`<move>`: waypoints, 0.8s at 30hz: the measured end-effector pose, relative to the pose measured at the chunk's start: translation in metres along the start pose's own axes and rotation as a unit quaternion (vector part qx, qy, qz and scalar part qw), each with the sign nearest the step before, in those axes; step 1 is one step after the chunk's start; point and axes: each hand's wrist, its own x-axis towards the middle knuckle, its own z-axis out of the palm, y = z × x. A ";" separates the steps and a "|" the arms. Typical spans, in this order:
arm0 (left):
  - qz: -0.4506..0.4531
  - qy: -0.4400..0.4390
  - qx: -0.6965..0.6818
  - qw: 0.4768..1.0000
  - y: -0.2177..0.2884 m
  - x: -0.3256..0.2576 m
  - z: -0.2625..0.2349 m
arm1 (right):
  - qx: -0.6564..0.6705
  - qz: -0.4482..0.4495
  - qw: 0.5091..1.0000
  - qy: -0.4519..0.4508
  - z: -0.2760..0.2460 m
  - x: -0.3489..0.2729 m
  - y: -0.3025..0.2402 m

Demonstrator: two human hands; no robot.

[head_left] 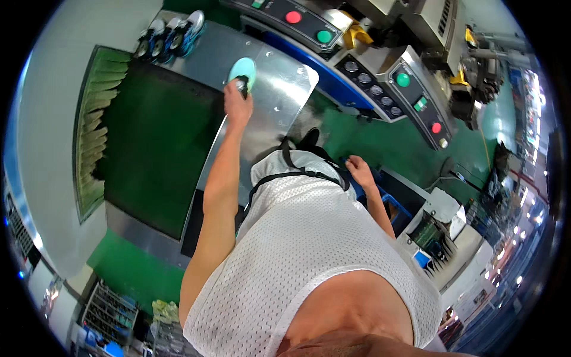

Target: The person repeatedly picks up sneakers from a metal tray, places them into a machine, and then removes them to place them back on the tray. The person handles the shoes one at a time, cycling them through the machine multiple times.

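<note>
My left hand [237, 102] reaches forward over a shiny metal table [279, 98] and grips a light teal shoe sole [243, 71] that lies on it, with a dark part of it under my fingers. My right hand [358, 169] hangs down by my hip, fingers loosely apart, holding nothing, near a blue bin. My white mesh shirt and dark apron straps fill the lower middle of the view.
A dark green conveyor belt [156, 140] runs on the left of the metal table. Several blue and white shoes [169, 37] stand at its far end. A machine control panel with red and green buttons [309, 27] lies ahead. The floor [392, 146] is green.
</note>
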 end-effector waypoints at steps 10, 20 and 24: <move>0.101 -0.026 -0.001 0.994 0.000 -0.086 -0.066 | 0.107 0.014 0.994 0.000 0.042 0.003 0.090; -0.177 -0.255 -0.005 0.951 0.002 -0.288 -0.095 | 0.187 0.052 0.980 0.039 0.023 0.003 0.169; -0.213 -0.223 -0.068 0.949 0.026 -0.308 -0.087 | 0.208 0.086 0.974 0.027 0.017 0.000 0.191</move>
